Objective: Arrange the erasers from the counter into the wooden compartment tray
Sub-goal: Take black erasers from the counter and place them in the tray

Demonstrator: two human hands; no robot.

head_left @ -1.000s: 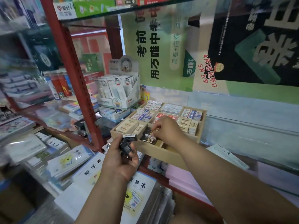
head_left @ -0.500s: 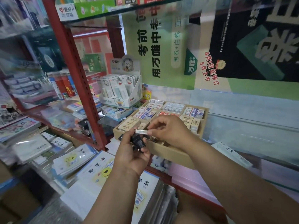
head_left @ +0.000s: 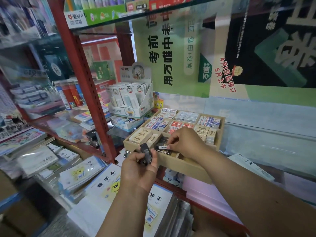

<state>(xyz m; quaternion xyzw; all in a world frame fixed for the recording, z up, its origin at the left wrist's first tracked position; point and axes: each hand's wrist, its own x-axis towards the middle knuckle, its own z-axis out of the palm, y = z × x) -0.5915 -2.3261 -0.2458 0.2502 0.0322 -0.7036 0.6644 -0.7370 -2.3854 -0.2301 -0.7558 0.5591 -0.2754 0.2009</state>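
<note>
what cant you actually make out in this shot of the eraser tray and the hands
Head view only:
- Floor of the near middle compartment of the wooden tray: covered by the right hand and the black eraser it pinches.
- How many black erasers the left hand holds: its fingers cover the stack.
- Print on the eraser wrappers: too small.
- Shelf goods at far left: blurred.

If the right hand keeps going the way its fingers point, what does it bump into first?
Probably the black erasers lying in the wooden tray. The right hand, pinching a small eraser, points left and down at them. Depth is hard to judge.
</note>
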